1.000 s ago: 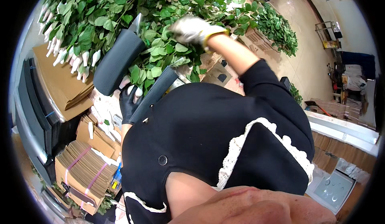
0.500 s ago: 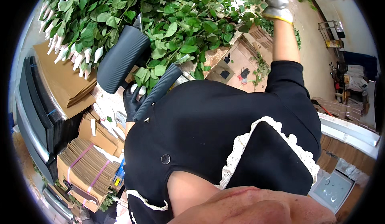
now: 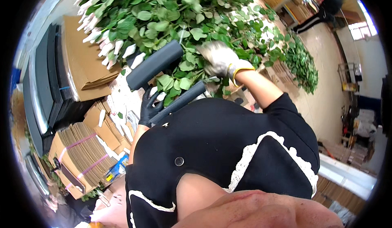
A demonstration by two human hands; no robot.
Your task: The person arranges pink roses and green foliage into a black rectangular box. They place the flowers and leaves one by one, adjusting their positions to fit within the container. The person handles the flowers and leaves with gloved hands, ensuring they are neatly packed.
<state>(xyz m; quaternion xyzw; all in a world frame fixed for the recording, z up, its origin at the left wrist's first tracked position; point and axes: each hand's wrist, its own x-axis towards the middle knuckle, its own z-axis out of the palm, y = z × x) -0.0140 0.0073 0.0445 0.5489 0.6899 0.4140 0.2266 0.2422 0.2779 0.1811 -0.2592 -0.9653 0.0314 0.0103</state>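
My left hand (image 3: 149, 109), in a black glove, is closed around a few flower buds in white sleeves (image 3: 161, 96), in the gap between two dark grey padded panels (image 3: 157, 64). Leafy green stems (image 3: 175, 83) run up from those buds through the gap. My right hand (image 3: 220, 60), in a grey-white work glove with a yellow-edged cuff, is over the stems just beyond the panels. Motion smears its fingers, so their grip is unclear. A large heap of leafy stems (image 3: 159, 14) lies past the panels, with white-sleeved buds (image 3: 107, 48) along its left edge.
Flat brown cardboard (image 3: 85, 60) and dark boards (image 3: 45, 81) stand at the left. Below is a strapped bundle of cardboard (image 3: 79, 150). More foliage (image 3: 302, 67) hangs over the table's right end. Another person (image 3: 328, 5) stands at the far right on a tiled floor (image 3: 322, 77).
My right hand has come back from the far right end of the stems toward the panels. My left hand stays at the buds. The view has shifted, bringing another person into sight.
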